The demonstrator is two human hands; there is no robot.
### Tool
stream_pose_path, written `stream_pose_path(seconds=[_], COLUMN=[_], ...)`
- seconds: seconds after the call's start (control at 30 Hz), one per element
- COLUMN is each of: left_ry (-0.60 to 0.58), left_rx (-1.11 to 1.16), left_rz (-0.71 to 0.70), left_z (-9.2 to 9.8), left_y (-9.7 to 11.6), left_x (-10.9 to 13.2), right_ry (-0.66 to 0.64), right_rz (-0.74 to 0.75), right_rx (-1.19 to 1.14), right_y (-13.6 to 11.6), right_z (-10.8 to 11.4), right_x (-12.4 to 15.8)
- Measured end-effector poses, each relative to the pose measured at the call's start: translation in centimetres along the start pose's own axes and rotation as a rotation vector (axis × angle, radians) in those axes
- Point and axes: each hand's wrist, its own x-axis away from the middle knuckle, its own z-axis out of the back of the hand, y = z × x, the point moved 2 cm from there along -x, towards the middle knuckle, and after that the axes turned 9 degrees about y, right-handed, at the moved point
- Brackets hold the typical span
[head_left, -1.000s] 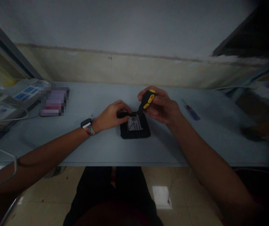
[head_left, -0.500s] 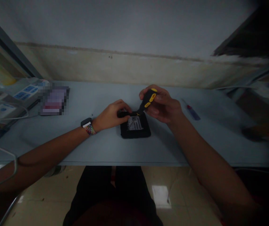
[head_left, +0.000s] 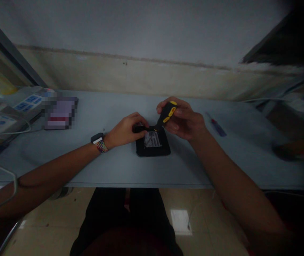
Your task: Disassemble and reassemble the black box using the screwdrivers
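A flat black square device (head_left: pixel 153 150) with a white printed label lies on the table before me. My left hand (head_left: pixel 127 131), wearing a wristwatch (head_left: pixel 99 142), grips the far left part of it, the thumb near the label and the other fingers bent along the far side. My right hand (head_left: pixel 185 119) is closed round the black and yellow handle of a screwdriver (head_left: pixel 167 114). The screwdriver leans over the device's far edge, its lower end at the casing. Its tip is too dark to make out.
A second screwdriver (head_left: pixel 218 127) with a bluish handle lies to the right. On the left are a power strip (head_left: pixel 26 106), a blurred-out phone-like object (head_left: pixel 60 113) and white cables (head_left: pixel 15 177). A wall (head_left: pixel 141 76) rises behind the table (head_left: pixel 109 170).
Both hands keep their grips in nearly the same place. The screwdriver handle shows only a very slight shift, and the camera view has moved a little.
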Motion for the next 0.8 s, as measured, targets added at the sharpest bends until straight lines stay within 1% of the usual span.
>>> stream_pose_path(seconds=[0.3,0.47,0.6,0.7,0.8], left_ry=[0.009,0.019,0.037,0.052,0.036], left_rx=[0.010,0.016,0.030,0.047,0.083], left_rz=[-0.027,-0.034,-0.038,-0.047,-0.025], left_z=[0.0,-0.1,-0.2,-0.3,-0.1], left_y=[-0.1,-0.1,-0.2,-0.4,-0.4], left_x=[0.0,0.1,0.2,0.2,0.2], right_ry=[-0.046,-0.111,-0.197,-0.243,-0.229], right_rz=[0.001,-0.001,0.054,0.098,0.092], right_rx=[-0.024,-0.018,0.031,0.107,0.199], right_y=[0.4,0.7,0.5,-0.2,-0.9], right_z=[-0.3,-0.2,-0.3,-1.2,-2.8], right_x=[0.0,0.0,0.2,0.5,1.1])
